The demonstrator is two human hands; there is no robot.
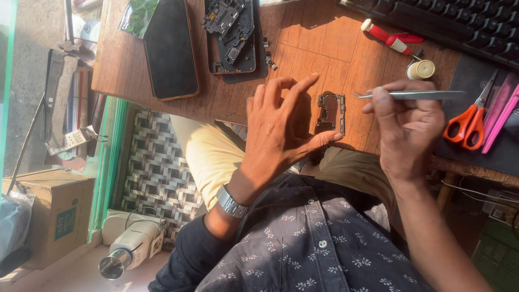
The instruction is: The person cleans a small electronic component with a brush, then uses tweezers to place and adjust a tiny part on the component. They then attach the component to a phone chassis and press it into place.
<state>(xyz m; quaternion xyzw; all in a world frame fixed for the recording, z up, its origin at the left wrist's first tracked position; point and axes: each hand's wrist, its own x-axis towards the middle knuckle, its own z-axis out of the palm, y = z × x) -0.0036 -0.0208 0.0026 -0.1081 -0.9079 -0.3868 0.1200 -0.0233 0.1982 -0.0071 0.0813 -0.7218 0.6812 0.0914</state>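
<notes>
Board [331, 112] between left hand [278, 127], right hand [408, 127]

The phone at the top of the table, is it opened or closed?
Opened: the phone body lies with its inner parts exposed, and its dark screen panel lies separately beside it.

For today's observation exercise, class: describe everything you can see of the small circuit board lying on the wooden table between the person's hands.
The circuit board is small, narrow and dark, with metal-edged sections and tiny parts along its rim. It lies flat on the wooden table near the front edge, partly in shadow. The left hand steadies it: the thumb tip touches its lower end and the fingers arch beside it. The right hand holds metal tweezers whose tip sits just above its upper right corner.
</notes>
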